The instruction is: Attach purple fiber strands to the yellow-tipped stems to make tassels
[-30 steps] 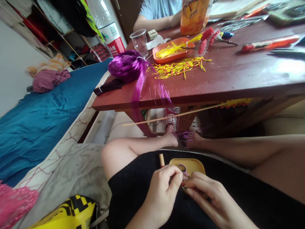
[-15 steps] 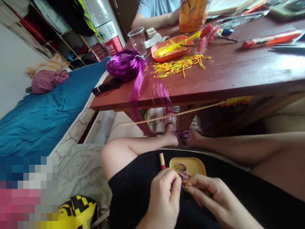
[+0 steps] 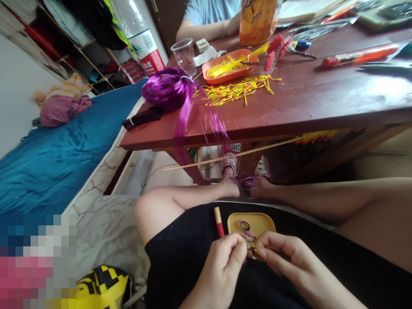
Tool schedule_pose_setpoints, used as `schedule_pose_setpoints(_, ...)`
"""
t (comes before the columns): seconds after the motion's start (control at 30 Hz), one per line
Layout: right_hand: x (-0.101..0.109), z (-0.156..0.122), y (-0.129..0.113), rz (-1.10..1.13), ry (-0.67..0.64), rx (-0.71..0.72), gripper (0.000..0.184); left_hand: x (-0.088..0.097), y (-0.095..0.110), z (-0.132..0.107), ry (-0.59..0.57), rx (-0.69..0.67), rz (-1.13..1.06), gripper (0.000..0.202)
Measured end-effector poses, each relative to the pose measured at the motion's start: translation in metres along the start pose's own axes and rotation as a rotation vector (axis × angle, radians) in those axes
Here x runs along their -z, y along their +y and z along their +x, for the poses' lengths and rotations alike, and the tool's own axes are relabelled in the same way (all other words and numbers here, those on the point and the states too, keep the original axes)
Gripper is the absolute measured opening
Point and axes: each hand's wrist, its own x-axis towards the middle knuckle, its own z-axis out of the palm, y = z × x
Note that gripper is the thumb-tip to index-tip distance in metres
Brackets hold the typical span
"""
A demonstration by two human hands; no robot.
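Over my lap, my left hand (image 3: 225, 264) is closed, thumb and forefinger pressed together. Just to its right, my right hand (image 3: 286, 257) is also closed in a pinch. A thin dark strand and a small yellow bit show between the fingertips; what each hand grips is too small to name. Behind the fingers lies a yellow tray (image 3: 267, 219) holding scissors (image 3: 245, 225) with pinkish handles, partly hidden by my hands. Beside the tray, a small red tube with a tan top (image 3: 219, 222) rests on the black cloth (image 3: 180, 240) over my lap.
Ahead stands a red-brown table (image 3: 289, 103) bearing a purple fibre bundle (image 3: 165, 88), yellow stems (image 3: 238, 90), an orange dish (image 3: 209, 76) and a plastic cup (image 3: 183, 56). A thin stick (image 3: 225, 156) juts out below its edge. Another person's arm (image 3: 206, 31) rests across the table.
The fingertips have shifted slightly, and more of the red tube shows above my left hand. The whole view has moved a little; the table things lie where they were.
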Motion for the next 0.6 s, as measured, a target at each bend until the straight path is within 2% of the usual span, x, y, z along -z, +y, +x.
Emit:
schedule_pose_setpoints(0.17,-0.001,0.000,-0.003,-0.025,-0.040,-0.022,0.035,-0.002,0.006,0.003,-0.003,-0.014,0.088,0.023)
schedule_pose_setpoints(0.23,-0.001,-0.002,-0.002,0.059,-0.077,-0.070,0.036,-0.002,0.006,0.003,-0.024,0.024,0.007,0.022)
schedule_pose_setpoints(0.4,0.001,-0.002,0.005,0.342,-0.170,-0.151,0.032,-0.001,0.001,0.004,-0.129,0.178,-0.379,0.023)
schedule_pose_setpoints(0.6,0.001,0.002,0.010,0.465,-0.156,-0.223,0.027,0.002,-0.007,0.004,-0.134,0.154,-0.328,0.028)
